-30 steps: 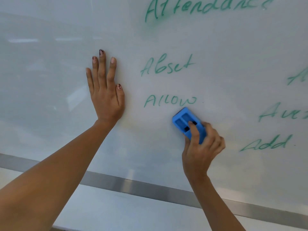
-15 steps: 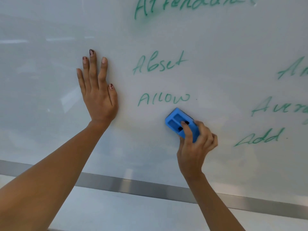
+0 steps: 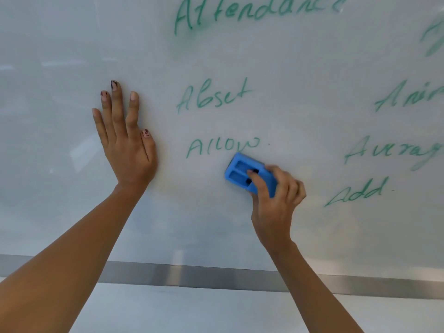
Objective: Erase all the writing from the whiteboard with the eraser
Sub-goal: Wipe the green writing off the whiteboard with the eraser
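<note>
The whiteboard (image 3: 60,212) fills the view and carries green handwriting. The word "Allow" (image 3: 222,147) sits in the middle, "Abset" (image 3: 213,96) above it and "Attendance" (image 3: 254,12) along the top. My right hand (image 3: 276,203) grips a blue eraser (image 3: 242,173) pressed on the board, its top corner just under the last letter of "Allow". My left hand (image 3: 125,138) lies flat on the board with fingers spread, left of "Allow", holding nothing.
More green words run down the right side: "Add" (image 3: 358,192), a word starting "Avera" (image 3: 394,151) and another cut off at the edge (image 3: 408,96). A grey metal rail (image 3: 192,276) edges the board's bottom, with a pale wall below.
My right hand has slid the eraser a little to the left and upward, closer under "Allow". My left hand stays flat on the board. No writing has visibly gone.
</note>
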